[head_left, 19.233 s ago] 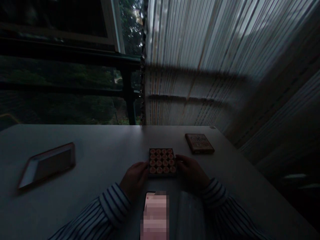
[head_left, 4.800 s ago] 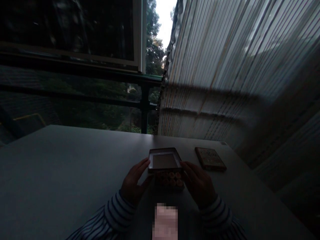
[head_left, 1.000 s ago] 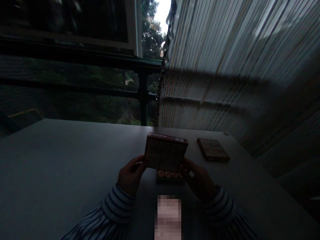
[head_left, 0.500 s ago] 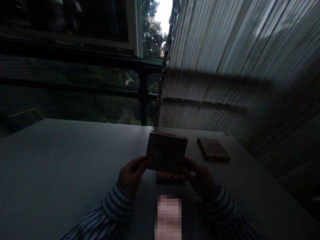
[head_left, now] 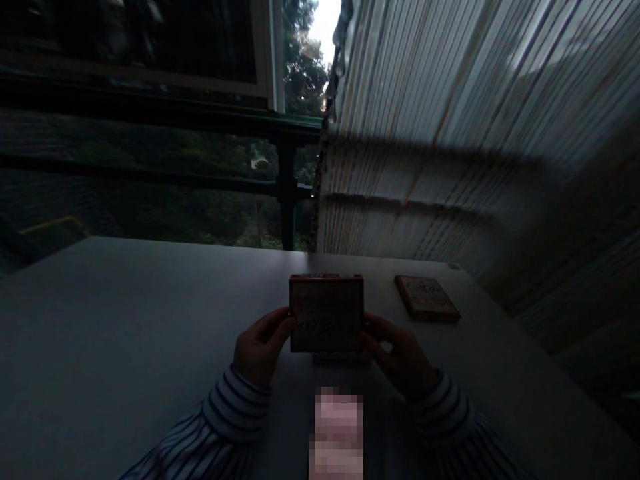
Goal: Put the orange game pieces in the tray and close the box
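- A dim room, a white table in front of me.
- My left hand pinches the left edge of a box lid.
- My right hand grips its right edge; the lid stands up between them.
- Just below, probably a dark tray, mostly hidden.
- Farther right, a flat box lies on the table.
- Beyond, a striped curtain.

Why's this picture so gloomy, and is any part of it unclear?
Head view: light seemingly comes from beyond the white table, leaving the shallow brown rectangular box lid in shadow between left hand and right hand, its print too dim to read; head view: the pale striped fabric curtain glows; head view: the pink rectangle at the bottom is pixelated.
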A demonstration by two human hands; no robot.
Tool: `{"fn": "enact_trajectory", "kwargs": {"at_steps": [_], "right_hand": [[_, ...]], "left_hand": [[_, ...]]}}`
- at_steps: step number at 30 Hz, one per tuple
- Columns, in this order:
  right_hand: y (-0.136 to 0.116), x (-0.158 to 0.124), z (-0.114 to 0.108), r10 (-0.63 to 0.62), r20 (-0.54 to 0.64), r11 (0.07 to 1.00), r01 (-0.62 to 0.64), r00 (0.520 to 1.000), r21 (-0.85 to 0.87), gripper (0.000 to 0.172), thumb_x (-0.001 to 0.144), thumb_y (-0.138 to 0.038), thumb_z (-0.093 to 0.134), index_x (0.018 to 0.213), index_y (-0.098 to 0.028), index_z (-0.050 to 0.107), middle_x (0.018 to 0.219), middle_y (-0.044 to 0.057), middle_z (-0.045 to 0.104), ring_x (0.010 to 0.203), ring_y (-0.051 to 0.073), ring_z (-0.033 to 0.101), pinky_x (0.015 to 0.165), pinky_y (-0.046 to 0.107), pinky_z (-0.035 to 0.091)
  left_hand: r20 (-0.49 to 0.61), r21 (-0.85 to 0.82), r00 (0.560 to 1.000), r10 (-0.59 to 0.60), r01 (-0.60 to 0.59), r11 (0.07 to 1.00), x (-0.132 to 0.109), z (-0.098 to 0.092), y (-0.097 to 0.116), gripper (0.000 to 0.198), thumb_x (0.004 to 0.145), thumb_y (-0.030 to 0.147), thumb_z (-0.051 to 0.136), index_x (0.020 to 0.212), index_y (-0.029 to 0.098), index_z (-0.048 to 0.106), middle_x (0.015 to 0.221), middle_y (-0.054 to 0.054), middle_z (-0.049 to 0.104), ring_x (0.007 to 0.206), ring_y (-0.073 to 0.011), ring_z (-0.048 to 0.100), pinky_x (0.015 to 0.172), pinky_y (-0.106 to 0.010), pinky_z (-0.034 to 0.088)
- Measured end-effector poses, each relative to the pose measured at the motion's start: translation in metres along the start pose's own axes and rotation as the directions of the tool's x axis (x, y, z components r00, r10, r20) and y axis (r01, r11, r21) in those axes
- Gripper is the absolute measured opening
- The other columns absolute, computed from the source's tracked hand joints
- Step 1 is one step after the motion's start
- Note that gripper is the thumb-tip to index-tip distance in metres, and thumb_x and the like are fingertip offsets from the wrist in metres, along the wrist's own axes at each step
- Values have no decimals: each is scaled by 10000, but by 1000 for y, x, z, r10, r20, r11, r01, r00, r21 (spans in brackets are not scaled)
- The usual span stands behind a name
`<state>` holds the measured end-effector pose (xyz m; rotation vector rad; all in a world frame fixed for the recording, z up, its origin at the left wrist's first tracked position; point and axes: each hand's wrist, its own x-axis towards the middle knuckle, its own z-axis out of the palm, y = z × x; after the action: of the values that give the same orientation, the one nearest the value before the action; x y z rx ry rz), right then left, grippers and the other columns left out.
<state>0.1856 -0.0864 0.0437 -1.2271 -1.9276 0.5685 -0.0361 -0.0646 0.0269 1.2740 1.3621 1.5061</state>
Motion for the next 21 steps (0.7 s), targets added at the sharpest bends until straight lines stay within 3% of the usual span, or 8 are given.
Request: {"fn": "enact_trajectory", "kwargs": {"at_steps": [13,21], "right_hand": [[3,-1,-2,-46,-26,998,44,999,-48,336,779,-257,488,1101,-167,516,797,47,640,650,125,569,597,254,467],[6,-1,-2,-86,-65,990,77,994,-121,338,759,-233,498,1089,-161,525,777,47,629,650,130,556,581,254,459]], "left_hand": [[-48,-44,999,20,-22,999,0,-1,1,396,591,398,645,883,131,630,854,-61,679,822,-212,616,743,-316,508],[13,-91,999,38,-37,995,-1,0,4,338,592,367,649,852,150,655,836,-53,683,809,-210,620,747,-310,503]]}}
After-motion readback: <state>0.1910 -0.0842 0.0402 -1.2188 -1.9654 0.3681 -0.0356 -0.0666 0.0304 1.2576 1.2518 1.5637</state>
